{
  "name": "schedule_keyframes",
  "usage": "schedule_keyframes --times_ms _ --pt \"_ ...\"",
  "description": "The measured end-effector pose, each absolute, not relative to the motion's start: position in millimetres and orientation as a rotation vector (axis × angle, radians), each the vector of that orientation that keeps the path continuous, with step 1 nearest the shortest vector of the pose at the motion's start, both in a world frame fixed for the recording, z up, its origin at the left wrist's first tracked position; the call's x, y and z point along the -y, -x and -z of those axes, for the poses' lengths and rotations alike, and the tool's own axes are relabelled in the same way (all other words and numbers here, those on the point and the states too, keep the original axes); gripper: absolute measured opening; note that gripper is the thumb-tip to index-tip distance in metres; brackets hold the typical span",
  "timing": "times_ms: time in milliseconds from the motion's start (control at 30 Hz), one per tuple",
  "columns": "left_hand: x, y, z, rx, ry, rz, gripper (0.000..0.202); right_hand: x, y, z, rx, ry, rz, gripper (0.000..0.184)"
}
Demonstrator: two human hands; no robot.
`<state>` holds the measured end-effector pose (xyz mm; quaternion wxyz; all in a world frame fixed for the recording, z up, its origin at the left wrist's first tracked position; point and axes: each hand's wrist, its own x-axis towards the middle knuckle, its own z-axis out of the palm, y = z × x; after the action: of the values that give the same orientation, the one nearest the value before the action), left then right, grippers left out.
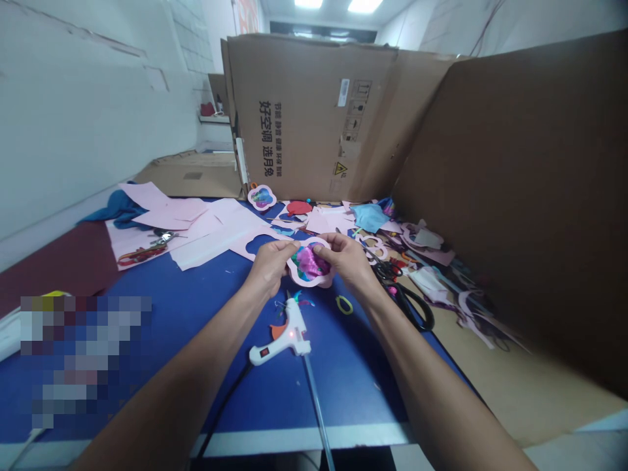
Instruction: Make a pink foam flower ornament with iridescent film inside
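Note:
Between my two hands is a flower-shaped craft piece (311,265) with a pale pink scalloped border and shiny purple and green fabric in its middle. My left hand (271,267) pinches its left edge between thumb and fingers. On the right side my right hand (349,258) grips it, the thumb pressed onto the shiny fabric. Just below lies a white hot glue gun (287,333) with an orange trigger, a lit red light and a long clear glue stick in its rear. A yellow-green loop (344,305) rests on the table near my right wrist.
Pink sheets (216,226) spread over the far left of the blue table (196,340). Another flower piece (261,197) leans by the cardboard wall (314,118). Black-handled scissors (415,307) lie right of my right arm, beside paper scraps (432,284). Small scissors (167,237) lie left.

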<state>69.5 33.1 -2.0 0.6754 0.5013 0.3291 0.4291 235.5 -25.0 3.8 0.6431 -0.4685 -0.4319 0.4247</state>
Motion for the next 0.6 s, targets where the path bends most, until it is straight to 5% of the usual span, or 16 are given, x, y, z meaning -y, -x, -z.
schedule_keyframes --times_ms 600 --pt "-33.8 -69.2 2.6 -0.759 -1.141 -0.972 0.041 25.2 -236.0 -6.2 1.011 1.084 -0.990 0.047"
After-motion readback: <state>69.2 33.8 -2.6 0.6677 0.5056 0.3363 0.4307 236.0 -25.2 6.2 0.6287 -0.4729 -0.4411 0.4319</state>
